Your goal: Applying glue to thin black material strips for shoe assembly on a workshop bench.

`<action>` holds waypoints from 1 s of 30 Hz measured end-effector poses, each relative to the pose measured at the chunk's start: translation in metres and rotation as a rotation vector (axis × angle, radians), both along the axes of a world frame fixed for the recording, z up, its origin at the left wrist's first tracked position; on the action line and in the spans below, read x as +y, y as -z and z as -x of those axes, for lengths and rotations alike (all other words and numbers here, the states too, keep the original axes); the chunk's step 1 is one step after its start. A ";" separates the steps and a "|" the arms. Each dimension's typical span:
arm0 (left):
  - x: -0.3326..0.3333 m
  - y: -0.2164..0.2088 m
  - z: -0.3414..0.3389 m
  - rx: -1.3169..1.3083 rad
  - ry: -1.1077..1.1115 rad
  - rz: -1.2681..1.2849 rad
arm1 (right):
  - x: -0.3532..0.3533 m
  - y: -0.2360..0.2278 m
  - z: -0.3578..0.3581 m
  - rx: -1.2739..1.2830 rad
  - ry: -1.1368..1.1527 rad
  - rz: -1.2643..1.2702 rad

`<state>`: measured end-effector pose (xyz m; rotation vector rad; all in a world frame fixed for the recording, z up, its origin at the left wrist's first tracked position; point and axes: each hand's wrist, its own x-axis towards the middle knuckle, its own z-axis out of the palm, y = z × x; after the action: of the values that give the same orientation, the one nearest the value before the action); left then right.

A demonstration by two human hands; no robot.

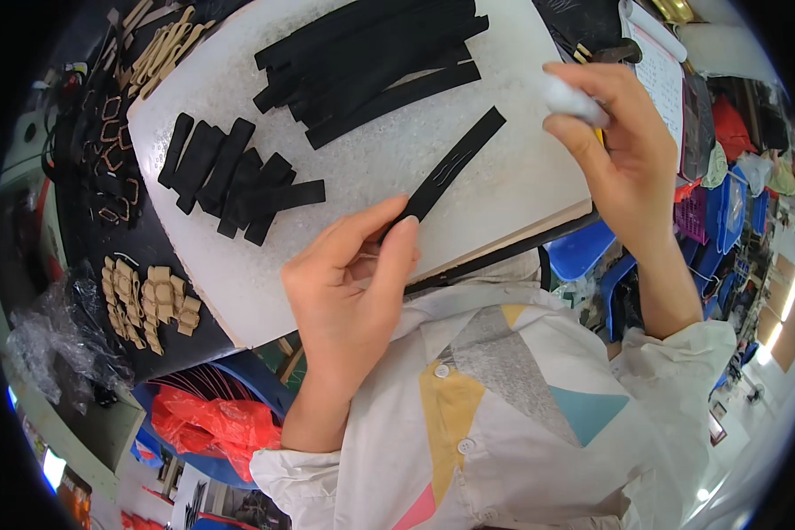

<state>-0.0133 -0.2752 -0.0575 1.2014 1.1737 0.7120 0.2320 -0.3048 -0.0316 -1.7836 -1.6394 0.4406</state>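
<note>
Between the thumb and fingers of my left hand (pixel 344 278) is the lower end of a flat black strip (pixel 459 161). The strip points up and to the right, with a few thin pale lines or slits near its middle. Over the board's right side, my right hand (pixel 632 141) pinches a small whitish rounded thing (pixel 574 100), blurred and hard to name. Both hands are above a white board (pixel 521 190). A pile of long black strips (pixel 362 57) lies at its far side, and shorter folded black pieces (pixel 238 181) lie at its left.
Tan looped bands (pixel 166 53) lie at the far left; tan folded pieces (pixel 150 300) sit nearer, beside clear plastic wrapping (pixel 57 340). A red plastic bag (pixel 216 424) rests in a blue container below. Blue bins (pixel 583 252) and a notebook (pixel 658 84) are at the right.
</note>
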 end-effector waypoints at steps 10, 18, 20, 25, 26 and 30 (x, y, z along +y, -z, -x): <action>0.012 -0.011 0.021 -0.270 0.009 0.120 | 0.007 0.044 -0.009 0.244 0.257 -0.255; 0.003 -0.008 0.019 -0.376 -0.042 0.239 | -0.016 0.009 0.040 1.141 0.325 0.214; 0.000 -0.003 0.017 0.017 0.060 -0.229 | -0.016 0.014 0.047 0.964 0.357 0.143; -0.005 0.013 -0.008 0.401 0.015 -0.984 | -0.019 0.021 0.058 -0.066 -0.041 -0.255; -0.003 0.017 -0.010 0.377 0.036 -0.986 | -0.020 0.027 0.059 -0.065 -0.071 -0.296; -0.001 0.018 -0.007 0.327 0.132 -0.910 | -0.028 0.049 0.053 -0.059 -0.178 -0.351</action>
<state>-0.0061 -0.2763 -0.0756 2.1983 1.0259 1.0181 0.1794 -0.3330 -0.0808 -1.4105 -1.7985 0.1645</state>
